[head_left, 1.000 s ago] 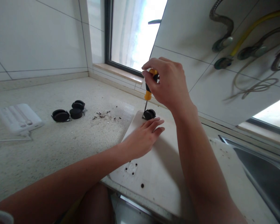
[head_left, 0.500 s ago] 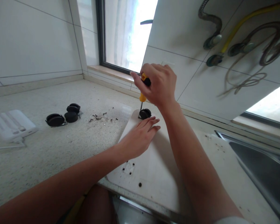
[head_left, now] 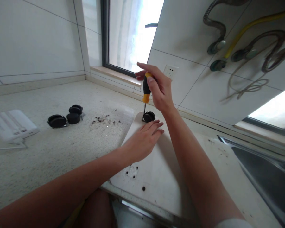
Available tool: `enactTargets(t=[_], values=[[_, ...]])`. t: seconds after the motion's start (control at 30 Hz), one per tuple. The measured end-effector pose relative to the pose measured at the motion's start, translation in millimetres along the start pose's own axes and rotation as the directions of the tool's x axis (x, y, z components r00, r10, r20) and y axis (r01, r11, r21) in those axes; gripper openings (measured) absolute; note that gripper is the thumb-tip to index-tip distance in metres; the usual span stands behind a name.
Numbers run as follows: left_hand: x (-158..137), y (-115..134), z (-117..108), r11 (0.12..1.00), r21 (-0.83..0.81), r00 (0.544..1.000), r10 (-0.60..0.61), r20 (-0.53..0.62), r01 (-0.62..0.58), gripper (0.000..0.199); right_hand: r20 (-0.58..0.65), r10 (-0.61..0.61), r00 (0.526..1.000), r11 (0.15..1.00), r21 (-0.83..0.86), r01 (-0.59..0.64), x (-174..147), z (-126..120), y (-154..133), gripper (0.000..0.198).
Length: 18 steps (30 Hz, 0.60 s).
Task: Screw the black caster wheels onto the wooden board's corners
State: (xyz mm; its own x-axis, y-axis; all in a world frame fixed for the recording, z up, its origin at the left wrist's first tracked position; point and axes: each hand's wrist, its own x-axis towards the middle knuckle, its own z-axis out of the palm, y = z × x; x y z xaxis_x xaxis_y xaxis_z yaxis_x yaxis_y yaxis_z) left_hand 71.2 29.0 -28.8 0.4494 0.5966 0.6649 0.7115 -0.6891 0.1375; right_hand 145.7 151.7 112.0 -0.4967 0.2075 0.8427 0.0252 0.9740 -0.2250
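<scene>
My right hand (head_left: 160,88) has its thumb against the black and yellow handle of a screwdriver (head_left: 146,90), the other fingers stretched out behind it. The screwdriver stands nearly upright, its tip down at the base of a black caster wheel (head_left: 149,117). That caster sits at the far corner of a white board (head_left: 161,177) with rounded corners. My left hand (head_left: 143,139) lies flat on the board, fingers extended just in front of the caster. Near the board's front edge is a patch of small screw holes (head_left: 132,172) and one larger dark hole.
On the counter at left lie several loose black casters (head_left: 57,121), scattered screws (head_left: 101,119) with debris, and a white power bank (head_left: 13,125) with a cable. A metal sink (head_left: 263,171) is at right. Hoses and valves (head_left: 217,46) and a socket (head_left: 171,72) are on the tiled wall.
My right hand has turned around the screwdriver handle and loosened, its fingers now straighter and more of the handle showing. My left hand stays in place on the board.
</scene>
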Motion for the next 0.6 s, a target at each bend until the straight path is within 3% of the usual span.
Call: enactTargets(t=[0.07, 0.13, 0.23, 0.4, 0.6], values=[[0.0, 0.0, 0.0, 1.0, 0.004, 1.0, 0.006, -0.001, -0.006, 0.041, -0.033, 0.065, 0.997, 0.997, -0.027, -0.066, -1.2, 4.4, 2.5, 0.052], [0.2, 0.1, -0.2, 1.0, 0.013, 1.0, 0.013, -0.001, -0.013, 0.038, -0.153, 0.124, 0.98, 0.977, -0.153, -0.147, -3.5, 9.2, 5.2, 0.049], [0.6, 0.3, -0.4, 0.999, 0.032, 1.0, 0.019, 0.004, -0.019, 0.033, -0.291, 0.096, 0.952, 0.956, -0.24, -0.17, -7.8, 16.2, 10.8, 0.045], [0.8, 0.3, 1.1, 0.998, 0.065, 1.0, 0.024, 0.0, -0.024, 0.036, -0.235, 0.026, 0.972, 0.979, -0.189, -0.072, -9.7, 28.4, 16.6, 0.049], [-0.7, -0.4, 3.5, 0.992, 0.122, 1.0, 0.027, -0.003, -0.026, 0.032, -0.364, 0.011, 0.932, 0.961, -0.254, -0.111, -13.8, 37.4, 4.5, 0.047]])
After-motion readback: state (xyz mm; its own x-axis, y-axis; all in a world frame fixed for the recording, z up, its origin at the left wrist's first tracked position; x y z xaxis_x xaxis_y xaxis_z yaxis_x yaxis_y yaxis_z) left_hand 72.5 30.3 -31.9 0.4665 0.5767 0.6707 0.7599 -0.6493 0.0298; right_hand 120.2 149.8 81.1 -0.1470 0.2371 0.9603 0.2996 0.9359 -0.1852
